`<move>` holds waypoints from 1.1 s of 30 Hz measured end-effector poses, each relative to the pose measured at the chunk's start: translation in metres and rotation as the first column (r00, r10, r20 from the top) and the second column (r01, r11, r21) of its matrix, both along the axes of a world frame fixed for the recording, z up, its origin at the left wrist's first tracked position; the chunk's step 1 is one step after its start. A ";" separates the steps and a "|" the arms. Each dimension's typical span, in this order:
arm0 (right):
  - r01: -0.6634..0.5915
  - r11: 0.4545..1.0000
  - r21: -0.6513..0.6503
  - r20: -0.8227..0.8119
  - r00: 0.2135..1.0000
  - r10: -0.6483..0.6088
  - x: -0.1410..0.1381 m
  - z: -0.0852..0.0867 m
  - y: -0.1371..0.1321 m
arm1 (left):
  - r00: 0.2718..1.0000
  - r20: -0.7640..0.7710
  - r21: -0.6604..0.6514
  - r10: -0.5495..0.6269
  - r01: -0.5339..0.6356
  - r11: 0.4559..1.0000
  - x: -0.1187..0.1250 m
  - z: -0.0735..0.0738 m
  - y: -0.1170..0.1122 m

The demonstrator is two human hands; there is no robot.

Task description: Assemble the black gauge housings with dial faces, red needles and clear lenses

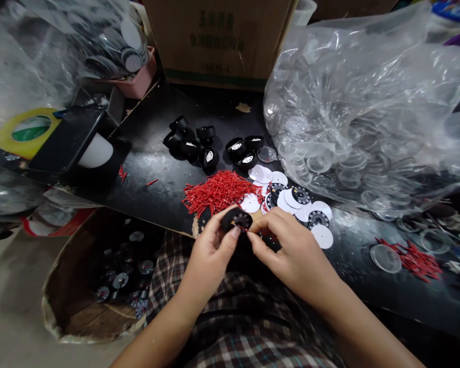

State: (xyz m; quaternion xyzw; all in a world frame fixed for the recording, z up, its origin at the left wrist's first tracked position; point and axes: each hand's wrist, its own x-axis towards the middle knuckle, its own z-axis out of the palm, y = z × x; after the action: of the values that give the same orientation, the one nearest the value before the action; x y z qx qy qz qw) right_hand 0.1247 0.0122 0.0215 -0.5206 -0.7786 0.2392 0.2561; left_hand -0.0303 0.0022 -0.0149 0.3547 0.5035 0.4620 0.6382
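Note:
My left hand (210, 250) grips a small round black housing (235, 220) with a dial face in it, just above the table's near edge. My right hand (287, 250) pinches a tiny red pointer (246, 230) at the housing's face with thumb and forefinger. Beyond the hands lies a heap of red pointers (218, 191). To its right are several round dial discs (299, 202), some white side up, some black printed. Farther back stand several black housings (209, 145).
A large clear bag of transparent round covers (368, 117) fills the right. A cardboard box (218, 41) stands at the back. A brown carton with finished pieces (103, 276) sits low left. Yellow tape roll (26, 130) at left. More red pointers (417, 260) lie right.

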 end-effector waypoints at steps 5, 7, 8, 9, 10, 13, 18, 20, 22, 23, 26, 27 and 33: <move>0.075 0.980 -0.186 -0.083 0.992 -0.092 0.007 -0.002 0.005 | 0.958 0.179 -0.018 0.225 -0.226 0.974 -0.007 0.004 -0.008; 0.055 0.975 -0.214 -0.104 0.991 -0.079 0.006 -0.003 0.005 | 0.964 0.200 -0.014 0.178 -0.179 0.984 -0.004 0.008 -0.013; 0.052 0.976 -0.214 -0.113 0.991 -0.077 0.005 -0.004 0.005 | 0.968 0.201 -0.021 0.151 -0.150 0.988 -0.002 0.009 -0.015; 0.054 0.977 -0.204 -0.120 0.990 -0.079 0.004 -0.004 0.005 | 0.968 0.209 -0.036 0.139 -0.135 0.990 0.000 0.010 -0.016; 0.056 0.980 -0.191 -0.123 0.989 -0.080 0.003 -0.005 0.005 | 0.963 0.230 -0.055 0.141 -0.132 0.990 0.002 0.011 -0.017; 0.062 0.989 -0.131 -0.117 0.990 -0.077 0.003 -0.004 0.004 | 0.927 0.337 -0.112 0.165 -0.135 0.984 0.005 0.011 -0.015; 0.085 0.989 -0.125 -0.185 0.977 -0.107 0.004 -0.001 0.002 | 0.916 0.358 -0.115 0.181 -0.150 0.982 0.003 0.007 -0.006; 0.056 0.988 -0.147 -0.215 0.973 -0.087 0.003 0.000 0.001 | 0.951 0.253 -0.091 0.178 -0.160 0.983 0.004 0.003 -0.003; 0.025 0.989 -0.147 -0.195 0.979 -0.054 0.002 0.000 0.000 | 0.982 0.160 -0.052 0.099 -0.092 0.994 0.008 -0.001 -0.001; 0.022 0.990 -0.139 -0.169 0.985 -0.045 0.001 0.000 0.000 | 0.990 0.133 -0.031 0.053 -0.049 0.998 0.009 -0.002 -0.001; 0.039 0.992 -0.123 -0.082 0.995 -0.049 0.000 0.000 0.001 | 0.996 0.082 0.013 -0.025 0.024 1.000 0.013 -0.004 -0.002; 0.040 0.991 -0.126 -0.068 0.996 -0.049 0.000 0.000 0.001 | 0.997 0.068 0.024 -0.033 0.032 0.999 0.014 -0.004 -0.003; 0.056 0.985 -0.163 -0.062 0.996 -0.067 0.001 0.001 0.000 | 0.998 0.022 0.062 -0.059 0.057 0.996 0.010 0.004 -0.003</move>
State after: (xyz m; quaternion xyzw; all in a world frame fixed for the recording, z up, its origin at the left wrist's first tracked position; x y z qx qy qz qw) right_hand 0.1252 0.0118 0.0223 -0.5549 -0.7313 0.3106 0.2466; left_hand -0.0205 -0.0006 -0.0105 0.3832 0.4708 0.4627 0.6461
